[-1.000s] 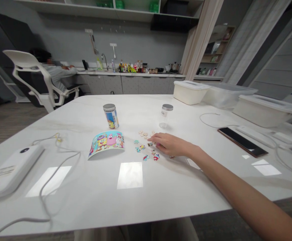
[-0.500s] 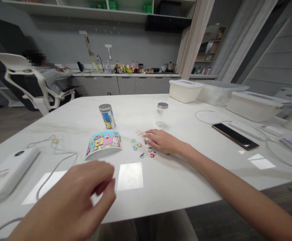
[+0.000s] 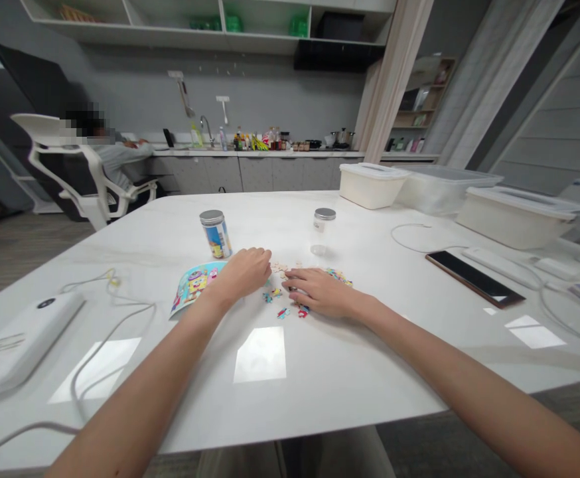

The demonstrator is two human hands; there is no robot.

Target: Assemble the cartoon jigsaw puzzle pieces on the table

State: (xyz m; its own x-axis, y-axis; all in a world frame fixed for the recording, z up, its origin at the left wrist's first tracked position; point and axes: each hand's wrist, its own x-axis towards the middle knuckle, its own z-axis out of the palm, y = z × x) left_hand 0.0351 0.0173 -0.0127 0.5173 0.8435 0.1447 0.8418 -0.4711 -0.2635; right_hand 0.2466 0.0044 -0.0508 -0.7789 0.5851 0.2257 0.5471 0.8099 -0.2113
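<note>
Several small jigsaw pieces [image 3: 281, 295] lie scattered on the white table [image 3: 280, 372], some picture side up, some blank. My right hand [image 3: 320, 292] rests flat over the right part of the pile with fingers stretched out. My left hand [image 3: 244, 271] reaches in from the left with fingers curled down at the pile's left edge, over the cartoon picture card [image 3: 193, 285]; what is under its fingertips is hidden. Behind stand a printed tin with a metal lid [image 3: 215, 234] and a clear jar with a metal lid [image 3: 322, 231].
A white device with cables [image 3: 21, 338] lies at the left. A dark phone [image 3: 474, 279], cables and white lidded storage boxes [image 3: 372, 184] occupy the right. A person sits in a white chair [image 3: 66, 166] at the counter behind.
My left hand came up from near the camera and reached forward to the left edge of the puzzle pieces. My right hand stayed on the pile, shifting slightly.
</note>
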